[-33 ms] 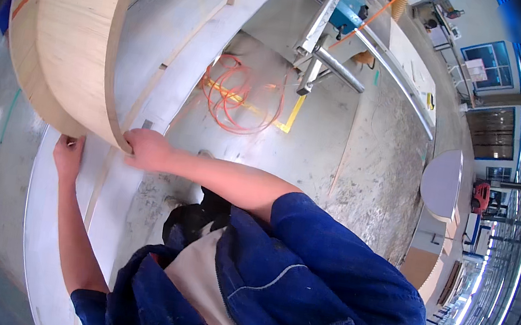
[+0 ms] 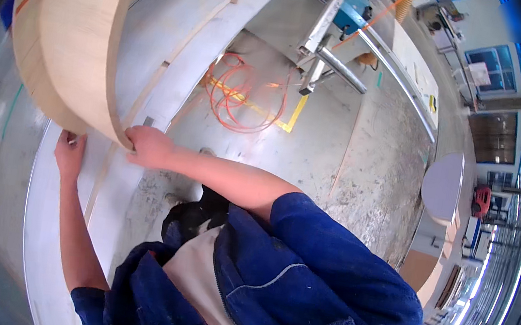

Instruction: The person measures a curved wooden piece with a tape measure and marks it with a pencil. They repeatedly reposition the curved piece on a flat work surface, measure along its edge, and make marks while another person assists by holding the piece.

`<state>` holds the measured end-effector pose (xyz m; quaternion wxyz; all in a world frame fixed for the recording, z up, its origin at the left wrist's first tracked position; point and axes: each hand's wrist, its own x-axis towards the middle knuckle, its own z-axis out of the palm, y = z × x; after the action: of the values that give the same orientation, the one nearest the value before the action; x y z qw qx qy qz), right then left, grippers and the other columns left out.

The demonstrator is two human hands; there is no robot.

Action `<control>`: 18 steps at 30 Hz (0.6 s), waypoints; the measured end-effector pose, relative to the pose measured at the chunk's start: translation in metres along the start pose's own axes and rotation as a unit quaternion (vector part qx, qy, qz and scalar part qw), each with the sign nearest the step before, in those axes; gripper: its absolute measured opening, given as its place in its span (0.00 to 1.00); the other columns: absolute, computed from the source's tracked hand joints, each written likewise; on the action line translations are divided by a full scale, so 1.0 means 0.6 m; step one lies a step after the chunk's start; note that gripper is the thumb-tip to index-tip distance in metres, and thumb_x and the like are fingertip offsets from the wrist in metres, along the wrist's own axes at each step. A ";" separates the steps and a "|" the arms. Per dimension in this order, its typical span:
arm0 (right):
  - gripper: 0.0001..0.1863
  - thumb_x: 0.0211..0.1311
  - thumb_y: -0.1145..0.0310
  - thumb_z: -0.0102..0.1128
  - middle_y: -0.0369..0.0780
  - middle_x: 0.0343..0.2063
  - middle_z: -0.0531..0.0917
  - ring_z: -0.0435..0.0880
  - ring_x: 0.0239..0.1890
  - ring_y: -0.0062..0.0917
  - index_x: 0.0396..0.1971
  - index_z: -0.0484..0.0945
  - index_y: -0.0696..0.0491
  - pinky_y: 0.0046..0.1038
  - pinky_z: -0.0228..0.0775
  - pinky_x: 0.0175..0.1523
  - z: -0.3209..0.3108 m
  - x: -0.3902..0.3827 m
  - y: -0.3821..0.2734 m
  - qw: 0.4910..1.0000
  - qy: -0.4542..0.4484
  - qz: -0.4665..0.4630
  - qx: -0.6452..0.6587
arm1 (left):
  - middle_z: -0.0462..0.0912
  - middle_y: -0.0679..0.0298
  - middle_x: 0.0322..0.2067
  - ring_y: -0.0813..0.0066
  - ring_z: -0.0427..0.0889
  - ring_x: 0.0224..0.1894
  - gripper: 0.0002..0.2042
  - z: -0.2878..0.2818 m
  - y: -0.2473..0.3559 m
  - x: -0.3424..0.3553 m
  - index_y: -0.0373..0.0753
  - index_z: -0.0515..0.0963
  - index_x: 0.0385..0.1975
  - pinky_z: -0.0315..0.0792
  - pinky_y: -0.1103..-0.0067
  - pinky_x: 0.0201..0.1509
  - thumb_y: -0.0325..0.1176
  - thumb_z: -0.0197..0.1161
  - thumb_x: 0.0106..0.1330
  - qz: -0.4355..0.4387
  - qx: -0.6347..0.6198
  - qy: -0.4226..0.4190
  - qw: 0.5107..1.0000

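A large bent plywood panel (image 2: 84,27), pale wood with an orange-red stripe near its left side, rises over the long light-grey bench (image 2: 184,64). Its lower end curls toward me. My right hand (image 2: 149,146) is closed on the panel's lower right corner, with the thumb and fingers around the edge. Beside it, to the left, my left hand (image 2: 70,149) has its fingers curled shut at the lower edge of the same panel. The fingertips of both hands are partly hidden by the wood.
A coiled orange hose (image 2: 242,98) lies on the floor right of the bench, by yellow floor tape (image 2: 291,117). Beyond stands a machine with metal rails (image 2: 341,71). A rounded grey board (image 2: 441,186) is at the far right. A strip with small blocks (image 2: 167,63) runs along the bench.
The view has shifted very slightly. Both hands keep their hold on the panel, with no clear movement of it.
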<state>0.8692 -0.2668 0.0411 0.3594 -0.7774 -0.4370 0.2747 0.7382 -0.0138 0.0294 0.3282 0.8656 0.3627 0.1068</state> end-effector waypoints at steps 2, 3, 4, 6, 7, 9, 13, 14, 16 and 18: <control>0.25 0.53 0.64 0.62 0.51 0.49 0.83 0.83 0.51 0.48 0.53 0.79 0.57 0.44 0.76 0.58 0.020 -0.003 0.034 0.998 0.019 -0.053 0.024 | 0.83 0.47 0.54 0.55 0.84 0.54 0.29 0.030 -0.057 -0.035 0.32 0.74 0.63 0.79 0.66 0.55 0.38 0.70 0.63 0.021 0.008 0.123 0.992; 0.30 0.53 0.66 0.61 0.52 0.54 0.82 0.82 0.55 0.47 0.60 0.76 0.55 0.44 0.75 0.61 -0.002 -0.017 0.004 0.998 -0.026 -0.046 -0.018 | 0.80 0.48 0.58 0.54 0.82 0.57 0.32 0.037 -0.081 -0.078 0.36 0.71 0.67 0.78 0.63 0.58 0.37 0.70 0.62 -0.024 -0.012 0.136 0.990; 0.30 0.56 0.65 0.61 0.52 0.55 0.81 0.82 0.56 0.46 0.61 0.75 0.56 0.44 0.75 0.61 0.000 -0.029 0.041 0.994 0.018 -0.106 0.021 | 0.79 0.48 0.58 0.53 0.80 0.58 0.31 0.034 -0.004 -0.124 0.36 0.72 0.65 0.75 0.62 0.61 0.37 0.71 0.61 -0.042 0.013 0.135 0.990; 0.29 0.60 0.58 0.66 0.50 0.51 0.84 0.83 0.54 0.44 0.58 0.77 0.58 0.41 0.75 0.58 -0.024 -0.071 0.043 0.996 0.040 -0.049 0.070 | 0.78 0.46 0.56 0.48 0.75 0.61 0.28 0.038 0.010 -0.217 0.36 0.73 0.64 0.69 0.62 0.67 0.32 0.68 0.61 0.028 0.038 0.173 0.984; 0.28 0.58 0.61 0.68 0.49 0.47 0.85 0.84 0.51 0.39 0.57 0.79 0.59 0.38 0.76 0.57 -0.028 -0.101 0.055 0.985 0.144 -0.071 0.069 | 0.78 0.46 0.57 0.47 0.74 0.62 0.27 0.035 0.045 -0.254 0.37 0.74 0.63 0.69 0.62 0.67 0.29 0.67 0.61 -0.006 0.030 0.179 0.983; 0.20 0.63 0.71 0.65 0.41 0.37 0.86 0.83 0.39 0.23 0.55 0.80 0.59 0.28 0.76 0.50 -0.044 -0.145 0.076 0.980 0.119 -0.067 0.144 | 0.79 0.46 0.55 0.48 0.76 0.60 0.25 0.025 0.041 -0.352 0.36 0.75 0.60 0.71 0.62 0.65 0.30 0.68 0.62 -0.033 0.026 0.203 0.978; 0.16 0.67 0.74 0.63 0.34 0.28 0.82 0.78 0.31 0.14 0.53 0.82 0.58 0.20 0.73 0.41 -0.048 -0.209 0.162 0.983 0.041 -0.008 0.180 | 0.78 0.46 0.55 0.46 0.74 0.61 0.25 -0.016 0.022 -0.509 0.37 0.75 0.61 0.70 0.61 0.65 0.30 0.68 0.61 -0.207 0.038 0.276 0.938; 0.15 0.67 0.74 0.63 0.33 0.27 0.81 0.77 0.30 0.14 0.52 0.82 0.58 0.20 0.72 0.39 -0.044 -0.217 0.188 0.982 0.020 0.021 0.186 | 0.76 0.46 0.56 0.46 0.73 0.62 0.26 -0.032 0.006 -0.530 0.38 0.74 0.61 0.69 0.61 0.66 0.30 0.69 0.61 -0.229 0.067 0.309 0.921; 0.14 0.68 0.74 0.63 0.32 0.26 0.81 0.77 0.29 0.13 0.52 0.83 0.57 0.19 0.72 0.38 -0.047 -0.221 0.209 0.982 -0.025 0.013 0.187 | 0.73 0.46 0.59 0.47 0.71 0.63 0.28 -0.061 -0.039 -0.582 0.39 0.73 0.63 0.68 0.61 0.67 0.30 0.69 0.59 -0.272 0.127 0.371 0.879; 0.13 0.68 0.74 0.63 0.32 0.26 0.81 0.77 0.28 0.13 0.51 0.83 0.57 0.18 0.72 0.37 -0.042 -0.220 0.213 0.983 -0.055 0.007 0.176 | 0.70 0.44 0.60 0.46 0.70 0.64 0.32 -0.090 -0.094 -0.610 0.43 0.71 0.65 0.66 0.57 0.67 0.35 0.72 0.59 -0.309 0.203 0.414 0.831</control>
<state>0.8878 -0.4366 -0.0315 0.4644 -0.6883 -0.3957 0.3925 0.4228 -0.2135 0.0537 -0.0199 0.6298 0.7271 0.2724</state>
